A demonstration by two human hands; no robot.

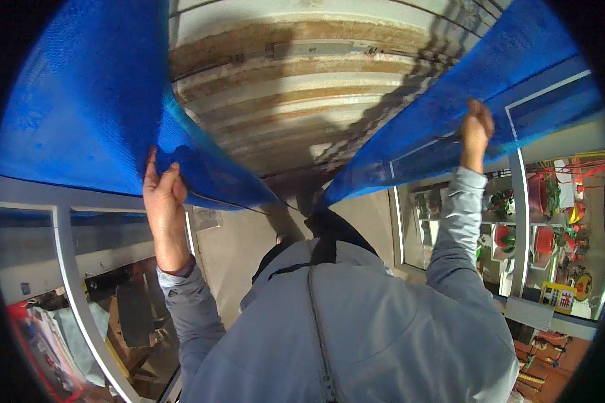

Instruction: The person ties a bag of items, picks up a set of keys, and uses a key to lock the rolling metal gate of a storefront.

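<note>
Blue mesh sheeting (pixel 80 101) hangs on the left, and another stretch of blue mesh sheeting (pixel 433 101) slants across on the right; the two come close together near my feet. My left hand (pixel 165 201) is raised against the lower part of the left stretch, its index finger pointing up and its thumb apart. A thin dark cord (pixel 227 201) runs from beside that hand towards my feet. Over the right stretch, my right hand (pixel 476 128) is raised with fingers curled. Whether either hand grips mesh or cord cannot be made out.
Ribbed, stained steps or slats (pixel 302 95) lie ahead between the sheets. White-framed glass (pixel 522 226) stands at right, with potted plants (pixel 544 239) and a yellow sign (pixel 558 297) bearing writing. At lower left, another white frame (pixel 73 282) stands beside stacked papers (pixel 65 347).
</note>
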